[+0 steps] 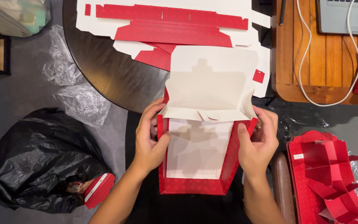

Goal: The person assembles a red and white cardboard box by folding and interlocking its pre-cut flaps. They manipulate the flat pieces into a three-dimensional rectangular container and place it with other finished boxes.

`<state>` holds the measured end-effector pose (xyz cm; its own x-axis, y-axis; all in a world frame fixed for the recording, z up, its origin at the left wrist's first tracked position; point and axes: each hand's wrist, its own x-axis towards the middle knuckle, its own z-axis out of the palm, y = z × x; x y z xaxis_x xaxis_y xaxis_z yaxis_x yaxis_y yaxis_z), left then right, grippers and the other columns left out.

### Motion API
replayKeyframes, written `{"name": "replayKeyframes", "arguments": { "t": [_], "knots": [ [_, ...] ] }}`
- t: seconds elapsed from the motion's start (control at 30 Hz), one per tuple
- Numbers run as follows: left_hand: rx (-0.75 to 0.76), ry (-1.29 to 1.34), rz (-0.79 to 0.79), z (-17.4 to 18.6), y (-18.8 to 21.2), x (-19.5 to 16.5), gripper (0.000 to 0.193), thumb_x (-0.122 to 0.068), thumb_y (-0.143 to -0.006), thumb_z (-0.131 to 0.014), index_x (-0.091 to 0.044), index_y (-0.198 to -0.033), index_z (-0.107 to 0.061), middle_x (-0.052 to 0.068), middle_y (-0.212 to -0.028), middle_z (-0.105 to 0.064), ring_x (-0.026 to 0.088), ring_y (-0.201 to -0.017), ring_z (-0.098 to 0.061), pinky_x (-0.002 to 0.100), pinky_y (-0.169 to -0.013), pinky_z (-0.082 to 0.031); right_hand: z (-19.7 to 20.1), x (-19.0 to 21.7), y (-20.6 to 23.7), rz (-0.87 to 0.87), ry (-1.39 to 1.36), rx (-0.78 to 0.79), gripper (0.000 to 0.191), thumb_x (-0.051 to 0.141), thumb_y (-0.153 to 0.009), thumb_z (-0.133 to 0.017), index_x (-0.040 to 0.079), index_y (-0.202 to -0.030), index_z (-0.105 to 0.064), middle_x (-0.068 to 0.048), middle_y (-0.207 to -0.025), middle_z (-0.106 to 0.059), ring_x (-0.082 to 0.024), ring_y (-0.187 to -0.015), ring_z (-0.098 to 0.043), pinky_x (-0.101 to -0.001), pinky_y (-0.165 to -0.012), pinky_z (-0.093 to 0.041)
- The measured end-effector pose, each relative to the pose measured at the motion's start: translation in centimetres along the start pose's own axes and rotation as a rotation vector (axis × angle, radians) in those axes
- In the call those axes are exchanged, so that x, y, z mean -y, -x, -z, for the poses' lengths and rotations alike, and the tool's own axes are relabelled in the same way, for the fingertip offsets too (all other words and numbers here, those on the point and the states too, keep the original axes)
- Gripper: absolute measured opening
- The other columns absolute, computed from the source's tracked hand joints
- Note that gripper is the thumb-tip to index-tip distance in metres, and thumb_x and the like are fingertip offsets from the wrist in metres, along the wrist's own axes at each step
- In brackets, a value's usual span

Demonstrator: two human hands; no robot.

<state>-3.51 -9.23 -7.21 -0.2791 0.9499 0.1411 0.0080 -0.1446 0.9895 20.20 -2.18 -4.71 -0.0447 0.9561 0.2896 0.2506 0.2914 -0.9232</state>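
From the head view, your left hand point(150, 139) and right hand point(255, 143) pinch the side walls of the red cardboard box point(197, 155), fingers pressed to each wall, held in front of the round dark table point(112, 70). It looks light and creasable; grip near the folds. Flat red-and-white box blanks point(170, 23) lie on the table, folded red inserts point(328, 174) at right.

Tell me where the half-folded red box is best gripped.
Hold the red box by its two long side walls, coming in from left and right, as the left hand and right hand do now. Those upright walls give firm edges; the white lid flap stands loose.
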Motion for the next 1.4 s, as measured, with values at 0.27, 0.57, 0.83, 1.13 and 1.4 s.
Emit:
{"name": "replayKeyframes", "arguments": {
  "t": [0.27, 0.57, 0.83, 1.13, 1.4],
  "knots": [
    [0.034, 0.102, -0.005, 0.3, -0.3, 0.8, 0.059, 0.015, -0.080, -0.055, 0.001, -0.137, -0.050, 0.020, -0.158, -0.040, 0.026, -0.136, -0.058, 0.036, -0.103, -0.055, -0.1, -0.5, -0.1, -0.065, -0.073, 0.001, 0.044, -0.019, -0.086, -0.059, -0.007, -0.129, -0.060, -0.014, -0.145, -0.051, -0.020, -0.131, -0.058, -0.0322, -0.107, -0.051],
    [-0.020, 0.238, -0.022, 0.1, -0.6, 1.8, 0.047, 0.017, -0.084, -0.054, 0.002, -0.129, -0.051, 0.022, -0.156, -0.045, 0.027, -0.142, -0.052, 0.038, -0.111, -0.050, -0.1, -1.4, -0.3, -0.167, -0.144, 0.002, 0.040, -0.018, -0.085, -0.061, -0.006, -0.123, -0.062, -0.019, -0.144, -0.060, -0.021, -0.127, -0.063, -0.0336, -0.106, -0.053],
    [-0.054, 0.296, -0.041, 0.0, -0.7, 2.6, 0.041, 0.019, -0.085, -0.053, 0.002, -0.122, -0.051, 0.022, -0.153, -0.048, 0.025, -0.142, -0.052, 0.037, -0.113, -0.048, 0.1, -1.5, -0.2, -0.159, -0.148, 0.030, 0.036, -0.019, -0.084, -0.061, -0.005, -0.117, -0.064, -0.018, -0.143, -0.059, -0.020, -0.125, -0.063, -0.0314, -0.102, -0.053],
    [-0.011, 0.397, -0.022, -0.6, -1.1, 3.2, 0.037, 0.015, -0.091, -0.064, -0.004, -0.117, -0.046, 0.022, -0.154, -0.048, 0.020, -0.137, -0.054, 0.037, -0.114, -0.046, 0.3, -2.5, -0.2, -0.166, -0.231, 0.044, 0.036, -0.019, -0.085, -0.059, -0.002, -0.116, -0.058, -0.019, -0.143, -0.061, -0.021, -0.128, -0.063, -0.0334, -0.108, -0.052],
    [-0.017, 0.475, 0.041, -0.4, -1.4, 3.5, 0.032, 0.011, -0.090, -0.070, -0.002, -0.113, -0.052, 0.022, -0.154, -0.048, 0.021, -0.135, -0.055, 0.039, -0.109, -0.048, 0.5, -4.4, 0.1, -0.131, -0.334, 0.069, 0.024, -0.005, -0.096, -0.064, 0.001, -0.118, -0.056, -0.017, -0.141, -0.062, -0.017, -0.126, -0.061, -0.0322, -0.108, -0.049]
  ]
}}
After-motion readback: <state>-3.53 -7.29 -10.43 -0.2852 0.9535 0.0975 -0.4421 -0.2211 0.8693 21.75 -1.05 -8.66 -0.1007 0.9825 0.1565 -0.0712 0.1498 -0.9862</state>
